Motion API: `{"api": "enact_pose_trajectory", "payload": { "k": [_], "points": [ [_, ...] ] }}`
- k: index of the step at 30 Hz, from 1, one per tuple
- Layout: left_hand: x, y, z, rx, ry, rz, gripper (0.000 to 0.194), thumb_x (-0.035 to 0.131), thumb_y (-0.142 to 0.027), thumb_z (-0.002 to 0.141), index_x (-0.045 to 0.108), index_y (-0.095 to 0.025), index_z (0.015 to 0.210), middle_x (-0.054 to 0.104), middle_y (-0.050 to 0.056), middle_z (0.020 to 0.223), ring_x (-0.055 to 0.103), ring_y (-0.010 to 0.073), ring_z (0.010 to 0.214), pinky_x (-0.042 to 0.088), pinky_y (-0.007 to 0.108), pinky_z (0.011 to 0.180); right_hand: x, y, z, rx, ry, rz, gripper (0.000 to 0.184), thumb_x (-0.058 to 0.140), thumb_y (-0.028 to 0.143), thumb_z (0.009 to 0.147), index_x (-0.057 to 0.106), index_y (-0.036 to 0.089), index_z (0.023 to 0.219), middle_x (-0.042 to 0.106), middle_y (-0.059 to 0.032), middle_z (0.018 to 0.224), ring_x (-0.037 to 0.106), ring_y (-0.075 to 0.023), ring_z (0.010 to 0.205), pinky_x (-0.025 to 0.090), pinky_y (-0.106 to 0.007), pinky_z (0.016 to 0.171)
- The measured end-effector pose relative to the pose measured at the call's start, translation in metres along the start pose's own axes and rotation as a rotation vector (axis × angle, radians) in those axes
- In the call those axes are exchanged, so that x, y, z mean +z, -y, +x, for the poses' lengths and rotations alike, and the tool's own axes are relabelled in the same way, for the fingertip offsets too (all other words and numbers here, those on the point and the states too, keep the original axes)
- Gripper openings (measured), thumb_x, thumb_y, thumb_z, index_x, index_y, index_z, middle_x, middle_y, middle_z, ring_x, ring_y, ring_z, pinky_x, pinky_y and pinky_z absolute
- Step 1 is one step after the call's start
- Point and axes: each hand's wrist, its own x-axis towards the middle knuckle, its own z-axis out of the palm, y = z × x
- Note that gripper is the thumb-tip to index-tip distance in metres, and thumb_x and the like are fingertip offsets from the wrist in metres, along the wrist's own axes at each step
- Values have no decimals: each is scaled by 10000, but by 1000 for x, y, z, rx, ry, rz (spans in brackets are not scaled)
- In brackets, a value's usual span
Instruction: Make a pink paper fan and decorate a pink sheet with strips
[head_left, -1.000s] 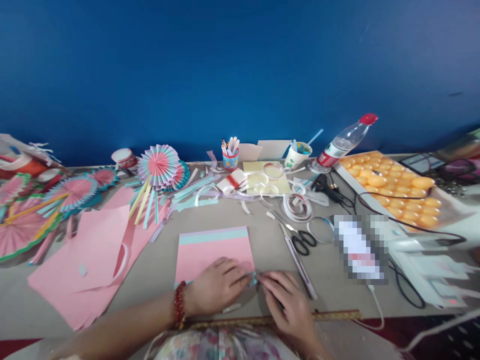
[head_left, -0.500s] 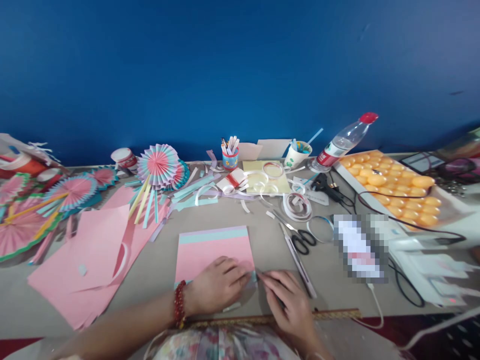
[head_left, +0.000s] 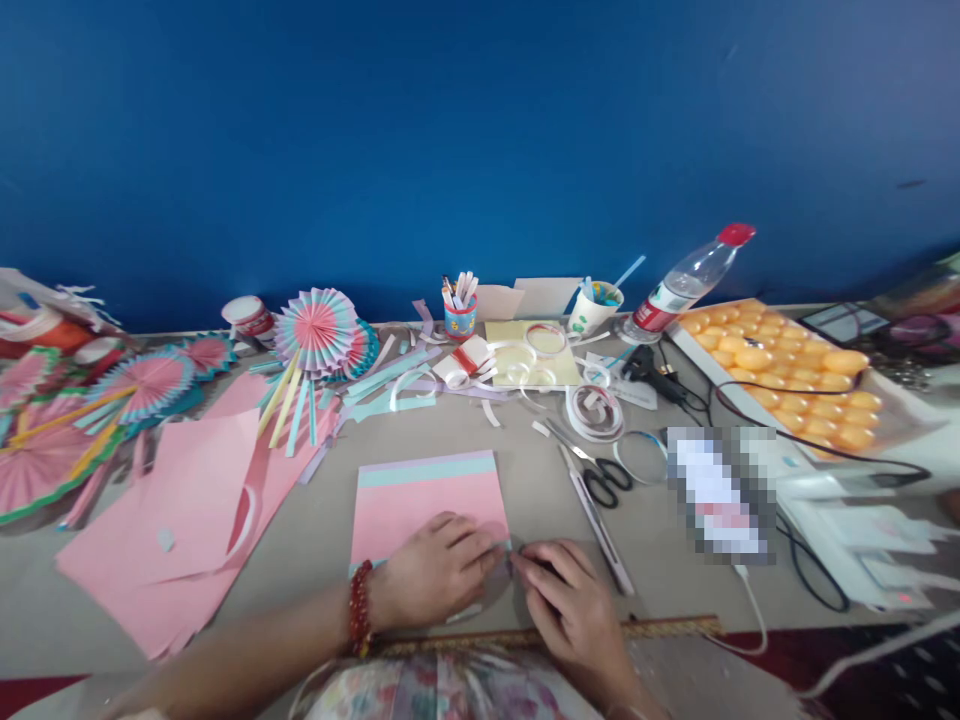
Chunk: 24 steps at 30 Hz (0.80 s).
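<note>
A pink sheet of paper (head_left: pixel 420 510) with a light blue strip and a purple strip along its far edge lies in front of me. A further light blue strip shows at its near edge, mostly under my left hand (head_left: pixel 444 565). That hand lies flat on the sheet's near right part, fingers pointing right. At the sheet's lower right corner, my right hand (head_left: pixel 570 595) is closed in a pinch close to my left fingertips. Whatever it pinches is too small to make out. A red bead bracelet (head_left: pixel 361 607) circles my left wrist.
Right of the sheet lie a utility knife (head_left: pixel 598 530), black-handled scissors (head_left: pixel 604 480) and tape rolls (head_left: pixel 594 412). Pink papers (head_left: pixel 161 520) and folded paper fans (head_left: pixel 316 333) cover the left. A bottle (head_left: pixel 682 290) leans near a tray of yellow balls (head_left: pixel 787 375). A ruler (head_left: pixel 667 627) lies along the front edge.
My right fingertips have shifted slightly and curled in at the sheet's corner. My left hand and the sheet have stayed in place.
</note>
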Motion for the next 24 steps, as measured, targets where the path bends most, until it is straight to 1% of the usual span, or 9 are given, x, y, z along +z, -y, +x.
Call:
{"api": "enact_pose_trajectory", "payload": {
  "k": [3,6,14,18,24],
  "points": [
    [1,0,0,0,-2,7,423,572,-378,924,533,-177,1295,598,91,1219,509,229,1118,390,367,961,1,-1,-1,10,-19,4,398,444,78,884,648,222,1194,635,-81,975,586,-209,906,535,-349,759],
    [3,0,-1,-2,-13,-1,395,548,-378,938,544,-180,1279,599,87,1226,506,233,1118,385,372,963,3,-3,-4,32,-31,9,386,448,78,886,642,213,1191,637,-83,994,585,-214,923,530,-358,781],
    [2,0,0,-4,-4,-3,407,553,-386,936,540,-166,1278,602,97,1219,507,233,1113,388,367,954,5,-5,-7,29,-23,7,432,438,76,892,598,220,1267,633,-81,1017,579,-214,941,525,-358,793],
    [1,0,0,-8,10,-14,423,567,-391,927,536,-164,1283,599,92,1225,510,240,1111,387,377,957,5,-6,-7,40,-18,1,436,436,82,896,594,222,1277,631,-85,1027,581,-218,948,524,-360,799],
    [3,0,0,-9,13,-16,445,553,-398,936,518,-160,1310,593,97,1234,501,243,1120,385,385,961,4,-3,-5,12,8,-31,457,431,74,885,605,236,1276,625,-83,1025,580,-215,941,526,-360,795]
  ]
}}
